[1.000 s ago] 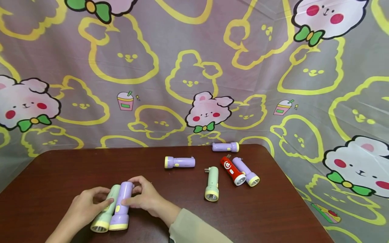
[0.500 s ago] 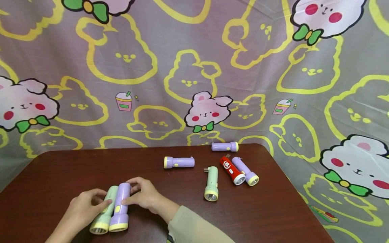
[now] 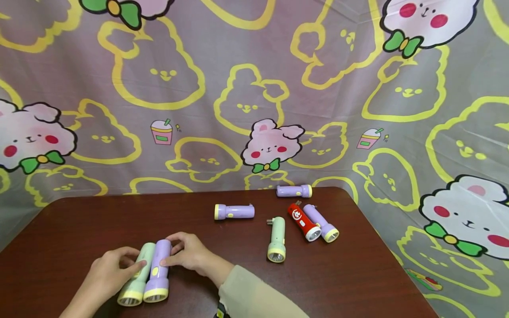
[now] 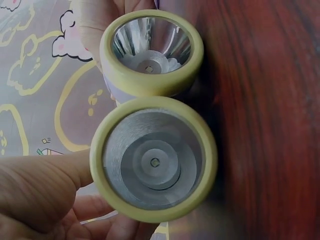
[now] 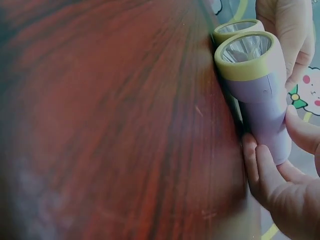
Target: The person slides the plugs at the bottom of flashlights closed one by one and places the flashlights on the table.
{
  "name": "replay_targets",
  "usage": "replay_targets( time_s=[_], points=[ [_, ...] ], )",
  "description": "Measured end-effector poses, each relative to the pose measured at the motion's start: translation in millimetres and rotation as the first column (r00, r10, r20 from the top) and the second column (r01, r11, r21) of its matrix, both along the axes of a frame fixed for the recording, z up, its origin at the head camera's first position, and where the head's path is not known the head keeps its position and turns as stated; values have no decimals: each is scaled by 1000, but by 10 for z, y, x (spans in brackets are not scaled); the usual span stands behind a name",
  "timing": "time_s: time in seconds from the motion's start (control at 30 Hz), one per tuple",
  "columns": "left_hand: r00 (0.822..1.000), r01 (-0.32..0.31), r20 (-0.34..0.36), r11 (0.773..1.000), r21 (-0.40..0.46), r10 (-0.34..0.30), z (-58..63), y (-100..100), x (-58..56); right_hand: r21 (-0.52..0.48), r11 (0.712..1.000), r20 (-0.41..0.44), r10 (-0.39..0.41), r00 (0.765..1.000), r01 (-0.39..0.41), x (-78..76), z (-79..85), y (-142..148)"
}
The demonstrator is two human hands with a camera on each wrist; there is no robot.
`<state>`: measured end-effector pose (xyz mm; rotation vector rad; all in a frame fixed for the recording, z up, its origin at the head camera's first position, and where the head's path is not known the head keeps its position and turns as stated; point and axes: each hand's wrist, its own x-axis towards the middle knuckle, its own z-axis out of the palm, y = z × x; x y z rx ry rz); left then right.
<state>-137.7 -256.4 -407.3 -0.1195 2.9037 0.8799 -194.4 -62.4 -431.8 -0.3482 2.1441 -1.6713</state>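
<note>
At the front left, my left hand (image 3: 109, 271) holds a pale green flashlight (image 3: 147, 255), thumb on its upper side. Pressed close against it lies a purple flashlight (image 3: 160, 265), which my right hand (image 3: 192, 254) grips near its tail end. Both have yellow rims and lie side by side, lenses toward me. The left wrist view shows the green flashlight's round lens (image 4: 155, 160) in front, with the purple one's rim (image 4: 150, 82) beyond. From the right wrist, the purple barrel (image 5: 265, 120) sits between thumb and fingers, low along the tabletop.
Across the brown table (image 3: 222, 282), a purple flashlight (image 3: 240, 212) lies mid-back and another purple one (image 3: 292, 191) by the rear edge. To the right are a green flashlight (image 3: 278, 232) with plug prongs out, a red one (image 3: 302, 221) and a purple one (image 3: 318, 218). A patterned curtain (image 3: 207, 119) hangs behind.
The head view has shifted very slightly. Both hands keep their hold on the two flashlights, which have barely moved.
</note>
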Motion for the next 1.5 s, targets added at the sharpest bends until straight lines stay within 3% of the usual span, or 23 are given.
replay_targets(
  time_s=[0.57, 1.13, 1.5],
  points=[
    [1000, -1, -18, 1000, -20, 1, 8, -11, -4, 104, 995, -61, -1, 998, 8, -39, 41, 21],
    [1000, -5, 17, 1000, -5, 6, -57, -58, -1, 49, 999, -37, -9, 999, 11, 6, 18, 62],
    [1000, -9, -22, 1000, -17, 8, -45, -37, 4, 69, 997, -31, -14, 999, 17, 27, 45, 61]
  ],
)
